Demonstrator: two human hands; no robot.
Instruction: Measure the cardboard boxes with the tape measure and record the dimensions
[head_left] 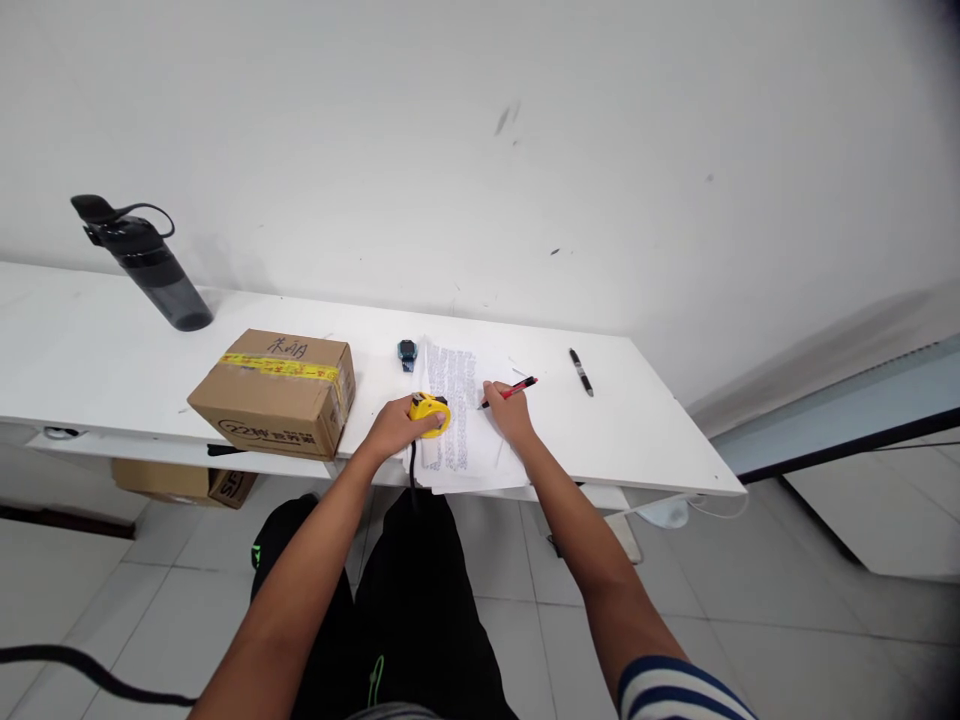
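My left hand [395, 427] is closed around a yellow tape measure [430, 413], resting over the left part of the paper sheets [454, 385]. A dark strap hangs down from the tape measure past the table's front edge. In my right hand [508, 408] is a red and black pen [517, 388], its tip pointing down at the paper. Handwriting fills the left part of the top sheet, while the part near the pen looks mostly white. Behind the sheets lies a teal wristwatch [407, 354].
To the left stands a taped cardboard box [277, 390], with a dark water bottle [161, 270] behind it. A black pen [580, 372] lies at right on the white table [637, 430]. Another cardboard box [172, 480] is below the tabletop. The wall rises directly behind.
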